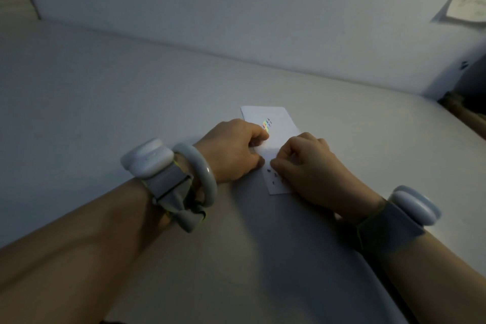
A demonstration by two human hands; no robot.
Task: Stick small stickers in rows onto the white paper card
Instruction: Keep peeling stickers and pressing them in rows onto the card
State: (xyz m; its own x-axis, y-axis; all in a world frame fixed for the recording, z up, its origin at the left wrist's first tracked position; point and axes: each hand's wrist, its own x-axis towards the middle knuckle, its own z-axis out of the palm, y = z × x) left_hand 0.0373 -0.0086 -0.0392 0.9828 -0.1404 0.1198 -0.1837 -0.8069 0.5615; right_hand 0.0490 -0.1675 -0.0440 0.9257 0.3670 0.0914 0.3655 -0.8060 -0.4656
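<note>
Stickers (pixel 268 121), small and dark, sit in short rows near the far end of the white paper card (pixel 280 119), with a few more (pixel 274 175) near its close end. The card lies flat on the pale desk (pixel 131 92), partly covered by both hands. The left hand (pixel 231 150) rests on its left edge, fingers curled around a shiny rainbow-coloured sticker strip (pixel 265 125). The right hand (pixel 307 163) rests on the card's middle, fingers curled under; whether they pinch anything cannot be told. Both wrists carry grey-strapped bands; a pale bangle (pixel 202 171) circles the left.
</note>
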